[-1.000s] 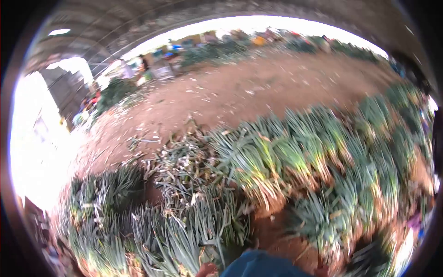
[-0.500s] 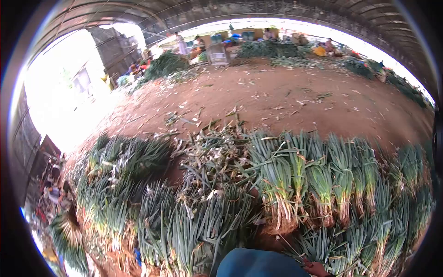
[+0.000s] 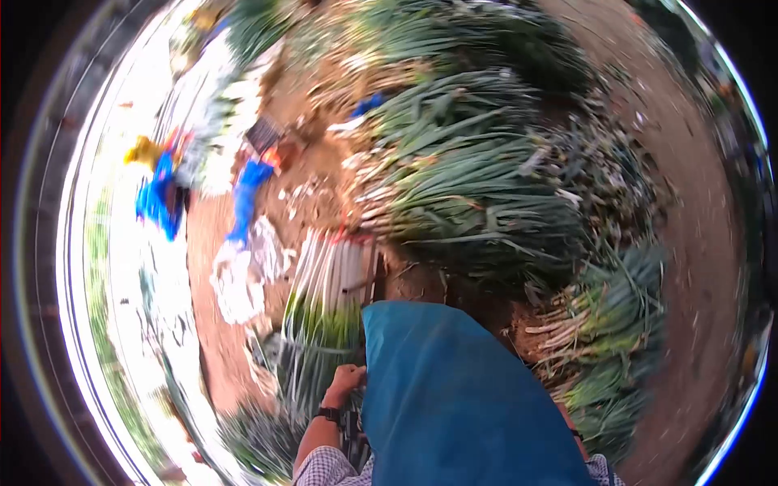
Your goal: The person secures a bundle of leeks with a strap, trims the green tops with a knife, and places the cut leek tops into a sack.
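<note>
My left hand (image 3: 347, 379) is closed at the left edge of a blue cloth (image 3: 454, 389) that covers my front; what its fingers hold, if anything, is too small to make out. Just above that hand lies a bundle of green onions (image 3: 324, 283), white stalks up and green leaves down. My right hand is hidden behind the blue cloth; only part of its forearm shows at the lower right, near leafy bunches (image 3: 604, 397).
Big piles of green onions (image 3: 486, 186) lie ahead. White plastic (image 3: 243, 275), a blue item (image 3: 247, 190) and a dark crate (image 3: 263, 135) are on the soil at the left. Loose trimmings (image 3: 604, 162) lie at the right.
The view has swung and tilted down toward the onions and my body. My left hand and the tied-looking bundle have come into view; the hand at the bottom edge is now hidden.
</note>
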Demonstrator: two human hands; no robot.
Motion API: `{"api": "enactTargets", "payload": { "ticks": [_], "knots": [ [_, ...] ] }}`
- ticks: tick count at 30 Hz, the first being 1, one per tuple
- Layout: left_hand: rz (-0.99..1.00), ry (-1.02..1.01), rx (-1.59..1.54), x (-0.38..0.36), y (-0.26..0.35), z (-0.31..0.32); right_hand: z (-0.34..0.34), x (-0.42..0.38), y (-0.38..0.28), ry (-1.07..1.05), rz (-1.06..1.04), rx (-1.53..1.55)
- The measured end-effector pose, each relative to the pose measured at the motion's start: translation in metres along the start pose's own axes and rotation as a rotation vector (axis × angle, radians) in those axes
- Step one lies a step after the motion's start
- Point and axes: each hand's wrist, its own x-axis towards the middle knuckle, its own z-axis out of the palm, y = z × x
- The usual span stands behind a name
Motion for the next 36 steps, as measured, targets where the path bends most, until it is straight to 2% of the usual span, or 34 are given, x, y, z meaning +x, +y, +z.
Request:
{"api": "enactTargets", "payload": {
  "ticks": [3, 5, 6, 7, 8, 10, 11, 12, 13, 14, 17, 18, 20, 21, 24, 27, 29, 30, 32, 33, 34, 35, 36],
  "knots": [
    [-0.037, 0.060, 0.067, -0.047, -0.063, 0.021, -0.036, 0.021, -0.127, -0.159, -0.089, -0.107],
    [-0.132, 0.085, -0.185, -0.044, -0.116, 0.047, -0.043, 0.059, -0.183, -0.100, -0.224, -0.387],
    [-0.203, 0.089, -0.299, -0.065, -0.148, 0.066, -0.039, 0.075, -0.202, -0.122, -0.202, -0.321],
    [-0.140, 0.161, -0.292, -0.088, -0.138, 0.070, -0.035, 0.090, -0.222, -0.142, -0.179, -0.254],
    [-0.193, 0.175, -0.218, -0.102, -0.139, 0.076, -0.030, 0.098, -0.250, -0.161, -0.155, -0.189],
    [-0.283, 0.197, -0.088, -0.111, -0.137, 0.097, -0.023, 0.109, -0.316, -0.180, -0.155, -0.265],
    [-0.356, 0.203, -0.263, -0.114, -0.151, 0.119, -0.019, 0.123, -0.342, -0.181, -0.252, -0.278],
    [-0.052, 0.157, 0.080, -0.109, -0.187, 0.152, -0.014, 0.136, -0.360, -0.195, -0.338, -0.291],
    [-0.275, 0.195, -0.433, -0.125, -0.180, 0.175, -0.006, 0.148, -0.374, -0.215, -0.414, -0.299],
    [-0.489, 0.233, -0.939, -0.139, -0.166, 0.193, 0.003, 0.161, -0.392, -0.214, -0.320, -0.292],
    [-0.413, 0.248, -1.118, -0.161, -0.182, 0.282, 0.019, 0.157, -0.446, -0.245, -0.354, -0.395],
    [-0.361, 0.296, -1.112, -0.179, -0.154, 0.276, 0.022, 0.154, -0.456, -0.251, -0.371, -0.419],
    [-0.249, 0.394, -1.097, -0.220, -0.093, 0.254, 0.032, 0.165, -0.459, -0.258, -0.401, -0.509],
    [-0.523, 0.305, -1.168, -0.214, -0.126, 0.299, 0.039, 0.171, -0.460, -0.260, -0.417, -0.556],
    [-0.621, 0.278, -1.118, -0.227, -0.145, 0.344, 0.063, 0.184, -0.453, -0.281, -0.502, -0.632],
    [-0.708, 0.180, -0.964, -0.226, -0.132, 0.309, 0.076, 0.179, -0.443, -0.294, -0.552, -0.681],
    [-0.522, 0.220, -0.658, -0.181, -0.164, 0.298, 0.080, 0.159, -0.435, -0.279, -0.561, -0.643],
    [-0.426, 0.236, -0.501, -0.155, -0.181, 0.288, 0.072, 0.169, -0.415, -0.238, -0.643, -0.647],
    [-0.205, 0.428, -0.265, -0.085, -0.182, 0.245, 0.050, 0.217, -0.358, -0.156, -0.790, -0.662],
    [-0.197, 0.392, -0.168, -0.045, -0.177, 0.218, 0.056, 0.212, -0.346, -0.132, -0.712, -0.617],
    [-0.095, 0.409, -0.118, -0.003, -0.181, 0.204, 0.047, 0.190, -0.332, -0.107, -0.618, -0.583],
    [-0.093, 0.376, -0.014, 0.028, -0.152, 0.166, 0.045, 0.174, -0.323, -0.078, -0.526, -0.549],
    [0.011, 0.441, 0.023, 0.068, -0.144, 0.153, 0.044, 0.170, -0.303, -0.033, -0.464, -0.538]
  ]
}}
